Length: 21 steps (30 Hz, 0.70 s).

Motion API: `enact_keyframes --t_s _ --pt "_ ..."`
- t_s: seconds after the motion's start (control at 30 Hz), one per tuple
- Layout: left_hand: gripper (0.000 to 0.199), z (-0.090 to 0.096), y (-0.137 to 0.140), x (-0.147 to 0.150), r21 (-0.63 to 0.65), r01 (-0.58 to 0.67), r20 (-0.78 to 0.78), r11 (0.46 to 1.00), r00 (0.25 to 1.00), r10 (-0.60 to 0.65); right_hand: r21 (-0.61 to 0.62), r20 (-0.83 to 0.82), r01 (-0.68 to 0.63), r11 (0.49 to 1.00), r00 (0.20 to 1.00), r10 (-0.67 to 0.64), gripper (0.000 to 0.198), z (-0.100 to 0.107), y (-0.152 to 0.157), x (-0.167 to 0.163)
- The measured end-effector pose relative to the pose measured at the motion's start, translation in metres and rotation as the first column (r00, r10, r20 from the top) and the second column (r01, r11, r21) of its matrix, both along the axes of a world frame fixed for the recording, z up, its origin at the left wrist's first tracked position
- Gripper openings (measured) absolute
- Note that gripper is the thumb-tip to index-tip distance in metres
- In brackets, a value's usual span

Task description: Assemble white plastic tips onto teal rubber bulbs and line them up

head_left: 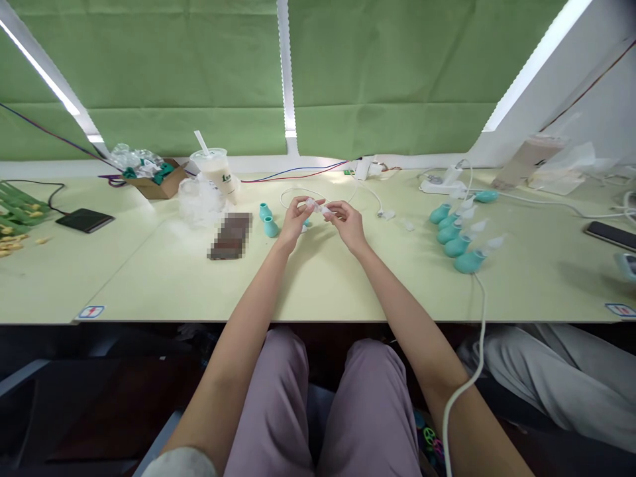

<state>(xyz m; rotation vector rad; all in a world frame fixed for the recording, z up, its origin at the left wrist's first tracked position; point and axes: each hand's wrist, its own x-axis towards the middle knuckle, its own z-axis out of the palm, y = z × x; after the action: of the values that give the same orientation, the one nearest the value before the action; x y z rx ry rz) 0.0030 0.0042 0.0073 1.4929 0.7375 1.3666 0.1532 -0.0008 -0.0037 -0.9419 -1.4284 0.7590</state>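
My left hand (297, 220) is closed, its fingertips pinching a small clear plastic piece (311, 203). Close beside it, the fingers of my right hand (348, 224) pinch another small clear plastic piece (324, 210). The two pieces meet or nearly meet between my hands; I cannot tell whether they are joined. Left of my left hand stand two teal rubber bulbs, a rear bulb (265, 212) and a front bulb (271, 227). Another bit of teal shows partly behind my left fingers. Small clear pieces (409, 226) lie to the right of my right hand.
Several teal bulbs with clear tips (457, 245) lie in a row at right, near a white cable (481, 311). A blurred dark object (231, 236), drink cup (216, 171), plastic bag (201, 202) and cardboard box (161, 184) are at left. Another person's leg (541, 377) shows at right.
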Motion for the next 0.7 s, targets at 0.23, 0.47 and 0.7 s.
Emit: enact_keyframes --t_s 0.23,0.47,0.7 --pt "0.035 -0.003 0.007 -0.003 -0.001 -0.152 -0.109 0.988 0.982 0.151 -0.013 -0.002 0.031 0.999 1.0 -0.031 0.033 0.0 0.0 0.001" --pt "0.039 -0.003 0.006 -0.002 -0.029 -0.055 -0.095 0.998 0.994 0.052 -0.002 -0.014 0.078 0.997 0.997 -0.078 0.029 0.006 -0.002 0.005" --pt "0.041 -0.002 0.006 -0.003 -0.008 -0.004 -0.135 1.0 0.991 0.003 0.056 0.082 0.148 0.987 0.985 -0.153 0.021 0.008 -0.003 0.011"
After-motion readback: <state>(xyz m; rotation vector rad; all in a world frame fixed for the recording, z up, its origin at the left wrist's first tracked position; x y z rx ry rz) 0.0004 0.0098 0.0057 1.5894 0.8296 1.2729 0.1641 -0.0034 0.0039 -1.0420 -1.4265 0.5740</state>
